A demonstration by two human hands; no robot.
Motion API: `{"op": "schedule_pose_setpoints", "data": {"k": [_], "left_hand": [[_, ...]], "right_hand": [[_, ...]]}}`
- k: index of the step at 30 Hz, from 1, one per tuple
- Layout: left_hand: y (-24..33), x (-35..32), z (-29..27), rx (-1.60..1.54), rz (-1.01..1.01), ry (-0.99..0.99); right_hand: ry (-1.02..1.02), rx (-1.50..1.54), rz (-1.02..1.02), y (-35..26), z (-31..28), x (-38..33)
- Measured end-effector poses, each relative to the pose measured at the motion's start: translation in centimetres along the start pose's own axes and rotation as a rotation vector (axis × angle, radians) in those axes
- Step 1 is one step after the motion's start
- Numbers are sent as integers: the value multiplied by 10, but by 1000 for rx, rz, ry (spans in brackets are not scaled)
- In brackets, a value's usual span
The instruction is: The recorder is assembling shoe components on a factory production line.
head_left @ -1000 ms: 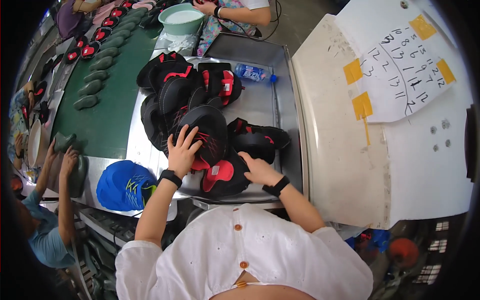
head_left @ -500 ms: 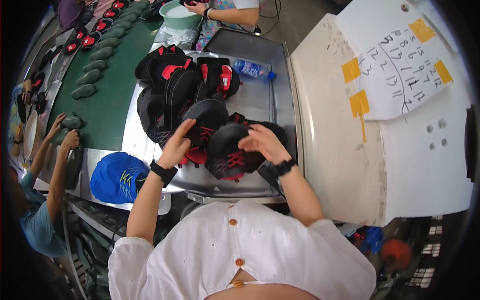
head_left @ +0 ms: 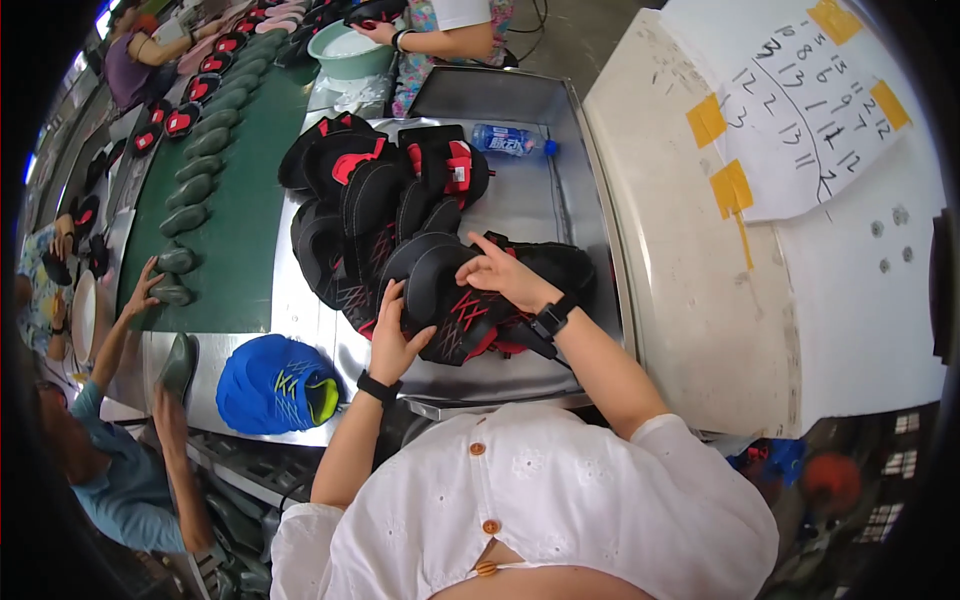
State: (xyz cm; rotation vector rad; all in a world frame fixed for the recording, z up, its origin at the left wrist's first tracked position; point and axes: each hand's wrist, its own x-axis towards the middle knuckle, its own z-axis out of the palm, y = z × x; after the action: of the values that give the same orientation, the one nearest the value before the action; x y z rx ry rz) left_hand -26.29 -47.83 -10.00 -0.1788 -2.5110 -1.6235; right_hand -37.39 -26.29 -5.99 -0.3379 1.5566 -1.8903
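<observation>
Black shoe uppers with red cross lacing lie in a pile (head_left: 365, 215) on a metal worktable. At the near end of the pile, two of them sit close together. My left hand (head_left: 398, 345) is beside the near side of the front shoe upper (head_left: 447, 285), its thumb and fingers apart. Over the right part of that same upper is my right hand (head_left: 508, 278), fingers stretched out and index raised; neither hand is closed round anything. More black upper material shows behind my right wrist. Both wrists wear dark bands.
A bundle of blue shoe uppers (head_left: 275, 385) lies left of the pile. A plastic bottle (head_left: 510, 140) rests at the tray's back. Green shoe lasts (head_left: 190, 192) line the green belt (head_left: 245, 220); a co-worker (head_left: 130, 480) holds another. A white panel (head_left: 690, 300) stands right; a basin (head_left: 350, 52) sits behind.
The front upper now sits closer against its neighbour. My left hand has come to its near side, and my right hand reaches further over it. The co-worker has lifted a last off the belt.
</observation>
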Motion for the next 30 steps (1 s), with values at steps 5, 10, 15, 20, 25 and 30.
{"op": "schedule_pose_setpoints", "data": {"k": [5,10,15,20,25,30], "left_hand": [[-5,3,-8,-99,-72,27],[-21,12,-8,-259,-144,139],[-23,5,-6,147,100,133],[-2,-6,6,312,158,27],[-29,-4,-11,-179,-243,231],[-28,9,-8,81,-142,168]], "right_hand": [[387,-672,-162,-19,-26,-39],[521,-1248,-118,-21,-32,-72],[532,-1335,-18,-6,-28,-72],[270,-1311,8,4,-50,-93],[210,-1371,184,-18,-49,-111],[289,-1466,263,-37,-52,-109]]}}
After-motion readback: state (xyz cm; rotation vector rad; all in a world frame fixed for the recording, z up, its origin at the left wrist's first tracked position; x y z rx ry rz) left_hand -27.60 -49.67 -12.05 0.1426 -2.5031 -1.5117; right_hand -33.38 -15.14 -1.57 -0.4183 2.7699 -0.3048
